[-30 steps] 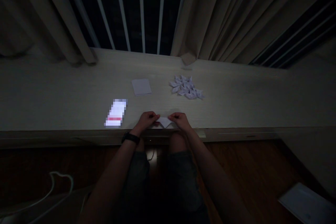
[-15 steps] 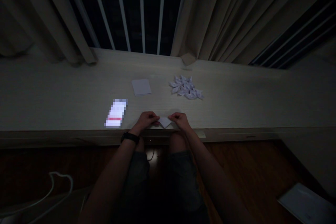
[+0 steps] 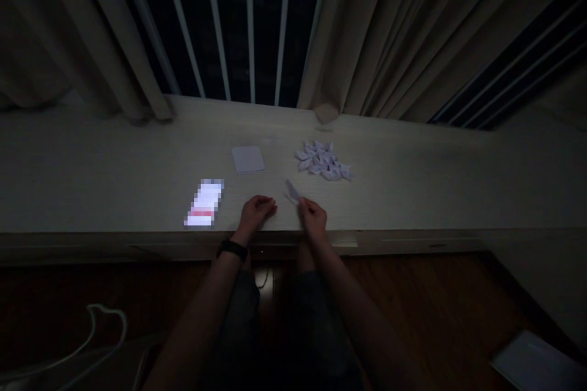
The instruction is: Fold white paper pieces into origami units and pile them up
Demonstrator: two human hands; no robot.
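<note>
Pile (image 3: 323, 160): pointed, crisp-creased paper pieces, looked done. Stack (image 3: 248, 159): flat, smooth squares, apparently left to fold. Paper (image 3: 292, 190) in work seemed part-folded, pinched in right hand (image 3: 313, 217) over counter (image 3: 413, 189) front. Left hand (image 3: 258, 215) curled, no paper visible; couldn't tell if closed.

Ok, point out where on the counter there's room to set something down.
The widest free patch of counter lies right of the folded-paper pile; another lies left of the lit screen, before the left curtain. It's crowded at centre: left hand, right hand with its white paper, square paper stack and pile sit close together.
</note>
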